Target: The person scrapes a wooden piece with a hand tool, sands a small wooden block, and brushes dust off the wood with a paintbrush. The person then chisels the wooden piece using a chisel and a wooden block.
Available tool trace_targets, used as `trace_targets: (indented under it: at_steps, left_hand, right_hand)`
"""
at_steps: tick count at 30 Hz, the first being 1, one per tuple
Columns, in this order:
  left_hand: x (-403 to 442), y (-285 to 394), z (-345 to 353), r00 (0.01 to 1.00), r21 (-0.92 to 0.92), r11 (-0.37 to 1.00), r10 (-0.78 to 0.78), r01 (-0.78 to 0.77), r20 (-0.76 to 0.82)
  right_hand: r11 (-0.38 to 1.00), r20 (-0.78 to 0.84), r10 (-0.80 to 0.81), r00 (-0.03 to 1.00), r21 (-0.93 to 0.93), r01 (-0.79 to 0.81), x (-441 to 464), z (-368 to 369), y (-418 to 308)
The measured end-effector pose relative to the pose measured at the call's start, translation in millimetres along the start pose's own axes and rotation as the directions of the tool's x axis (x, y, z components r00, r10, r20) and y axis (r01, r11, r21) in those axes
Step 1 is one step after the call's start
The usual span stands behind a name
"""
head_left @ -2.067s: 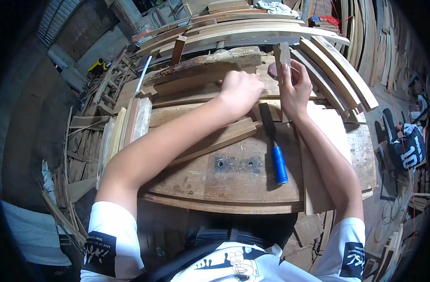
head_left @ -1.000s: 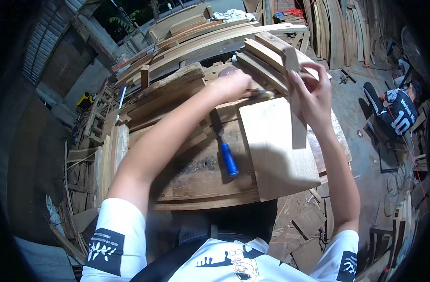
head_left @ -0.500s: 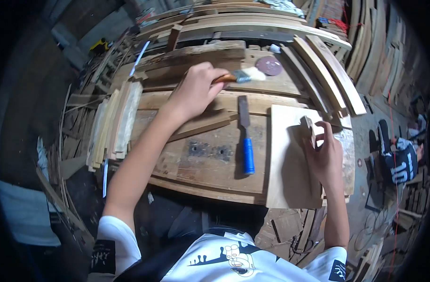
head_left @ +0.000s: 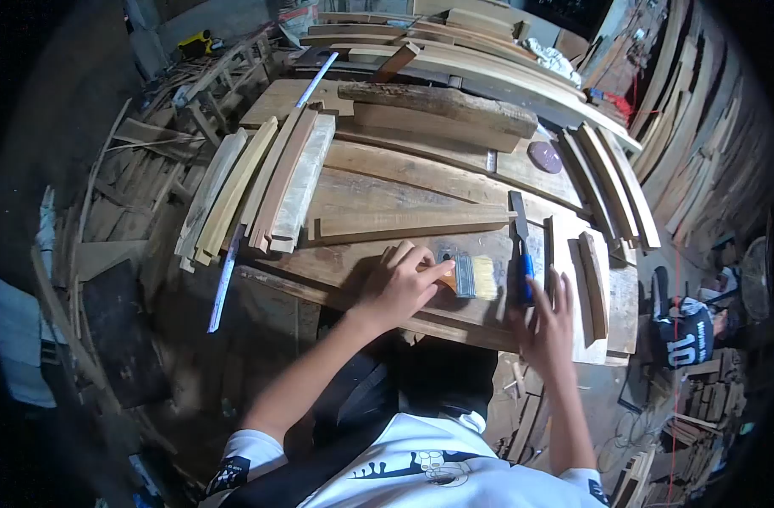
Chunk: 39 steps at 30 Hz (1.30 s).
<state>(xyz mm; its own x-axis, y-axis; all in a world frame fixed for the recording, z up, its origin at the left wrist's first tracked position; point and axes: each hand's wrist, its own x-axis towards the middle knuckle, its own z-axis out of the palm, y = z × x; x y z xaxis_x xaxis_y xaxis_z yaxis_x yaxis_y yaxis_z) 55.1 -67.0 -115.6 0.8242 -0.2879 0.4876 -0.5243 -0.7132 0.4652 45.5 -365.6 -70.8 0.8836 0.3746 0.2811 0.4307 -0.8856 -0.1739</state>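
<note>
My left hand [head_left: 395, 284] is closed around the short handle of a paintbrush [head_left: 465, 275], whose wide pale bristles point right over the front of the workbench. Just to the right lies a chisel [head_left: 523, 241] with a blue handle and a flat blade pointing away from me. My right hand [head_left: 546, 326] is beside the chisel's handle, fingers stretched out and apart; whether they touch the handle I cannot tell. Under and beyond these fingers is a pale board [head_left: 564, 245], with a narrow wooden strip [head_left: 595, 288] on it. A longer wooden piece [head_left: 412, 222] lies behind the brush.
Several wooden strips [head_left: 298, 178] lie at the bench's left, and more [head_left: 611, 182] at the right. A rough-edged plank [head_left: 437, 106] and a purple sanding disc [head_left: 544, 157] are at the back. At far right is a person in a dark number 10 shirt [head_left: 690, 339].
My left hand has brought the brush from the back of the bench towards me. My right hand has left the narrow strip and moved left to the chisel. The view has shifted.
</note>
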Motion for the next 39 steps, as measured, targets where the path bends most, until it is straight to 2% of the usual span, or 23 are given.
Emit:
trace_targets:
  at_steps: [3,5,9,13,14,17,20,24,27,28,32,35,36,39]
  left_hand:
    - [-1,1,-10,0.999,0.045,0.999,0.014,-0.012,-0.035]
    - [-2,-2,-11,0.999,0.01,1.0,0.013,-0.012,-0.04]
    - [-3,-7,-16,0.998,-0.033,0.999,0.032,-0.034,-0.058]
    - [-4,-7,-14,0.997,-0.064,0.998,-0.03,0.025,-0.077]
    - [-4,-8,-13,0.993,-0.044,0.999,-0.006,0.001,-0.117]
    - [-4,-7,-11,0.989,-0.064,0.997,-0.041,0.032,-0.143]
    - [-1,-7,-12,0.982,-0.036,0.999,-0.012,0.005,-0.19]
    - [0,-4,-11,0.983,-0.032,0.999,-0.014,0.009,-0.184]
    - [1,-2,-11,0.98,-0.028,0.999,0.011,-0.017,-0.198]
    - [2,-1,-12,0.979,-0.032,0.999,0.018,-0.025,-0.204]
    - [2,2,-12,0.966,-0.06,0.997,0.038,-0.056,-0.256]
    - [1,6,-19,0.952,-0.044,0.998,0.031,-0.047,-0.303]
    - [1,7,-22,0.936,0.011,0.999,0.038,-0.036,-0.349]
    - [7,-1,-45,0.941,0.186,0.981,0.01,0.057,-0.339]
  right_hand:
    - [0.989,-0.076,0.064,0.995,0.138,-0.053,-5,22,-38]
    - [0.994,-0.209,0.106,0.972,0.034,-0.101,-2,46,-58]
    - [0.995,-0.305,0.099,0.947,0.062,-0.084,2,57,-59]
    - [0.991,-0.312,0.127,0.942,0.073,-0.109,1,57,-62]
    - [0.996,-0.339,0.094,0.936,0.038,-0.086,1,60,-60]
    - [0.992,-0.338,0.122,0.933,0.071,-0.104,0,61,-59]
    - [0.987,-0.355,0.145,0.924,0.112,-0.112,-3,64,-55]
    - [0.983,-0.424,0.159,0.892,0.157,-0.1,-2,66,-56]
    - [0.963,-0.454,0.209,0.866,0.252,-0.101,-7,70,-53]
    - [0.919,-0.437,0.317,0.841,0.362,-0.159,-10,74,-55]
    - [0.96,-0.529,0.199,0.825,0.274,-0.055,-11,74,-51]
    - [0.956,-0.511,0.194,0.838,0.289,-0.046,-10,69,-50]
    - [0.944,-0.463,0.209,0.861,0.325,-0.054,-12,70,-46]
    - [0.955,-0.459,0.25,0.853,0.263,-0.138,0,56,-58]
